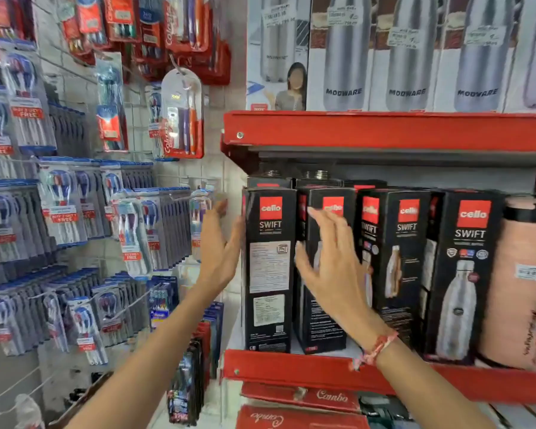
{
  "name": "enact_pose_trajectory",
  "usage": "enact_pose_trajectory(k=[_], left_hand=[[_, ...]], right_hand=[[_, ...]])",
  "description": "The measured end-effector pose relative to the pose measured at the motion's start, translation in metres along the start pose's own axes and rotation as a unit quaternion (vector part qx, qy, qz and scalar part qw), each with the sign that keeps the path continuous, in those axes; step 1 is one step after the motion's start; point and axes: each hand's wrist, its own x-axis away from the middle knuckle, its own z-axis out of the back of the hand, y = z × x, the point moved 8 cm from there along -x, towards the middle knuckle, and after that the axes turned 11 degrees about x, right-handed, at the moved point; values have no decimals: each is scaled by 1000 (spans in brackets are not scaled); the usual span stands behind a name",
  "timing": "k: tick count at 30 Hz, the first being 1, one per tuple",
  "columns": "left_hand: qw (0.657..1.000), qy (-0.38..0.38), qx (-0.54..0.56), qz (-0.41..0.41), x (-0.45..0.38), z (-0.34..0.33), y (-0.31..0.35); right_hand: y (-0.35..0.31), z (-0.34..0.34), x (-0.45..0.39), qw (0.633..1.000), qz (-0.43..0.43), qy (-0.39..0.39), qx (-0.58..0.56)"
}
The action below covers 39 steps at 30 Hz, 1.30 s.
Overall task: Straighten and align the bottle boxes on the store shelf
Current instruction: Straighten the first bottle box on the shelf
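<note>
Several tall black bottle boxes stand in a row on the red shelf [291,368]. The leftmost box [268,274] faces front at the shelf's left end. My left hand [218,252] lies flat against its left side, fingers straight and apart. The second box [317,320] is turned slightly, and my right hand [331,267] hovers in front of it with fingers spread, holding nothing. Further right stand a third box [393,258] and a fourth box [460,274], both angled a little.
A pink flask [520,289] stands right of the boxes. White bottle boxes [409,57] fill the upper shelf [384,131]. Toothbrush packs [75,227] hang on wall hooks to the left. Red combo boxes [300,400] lie below the shelf.
</note>
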Motion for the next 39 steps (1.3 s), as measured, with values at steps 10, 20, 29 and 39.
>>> enact_pose_trajectory(k=[10, 20, 29, 39], left_hand=[[927, -211, 163, 262, 43, -36, -64], [953, -187, 180, 154, 20, 6, -41], [980, -126, 111, 110, 51, -17, -54], [982, -108, 58, 143, 61, -24, -70]], right_hand=[[-23, -104, 61, 964, -150, -217, 13], [-8, -95, 11, 929, -116, -273, -219], [15, -104, 26, 930, -146, -268, -205], [28, -73, 38, 982, -153, -92, -66]])
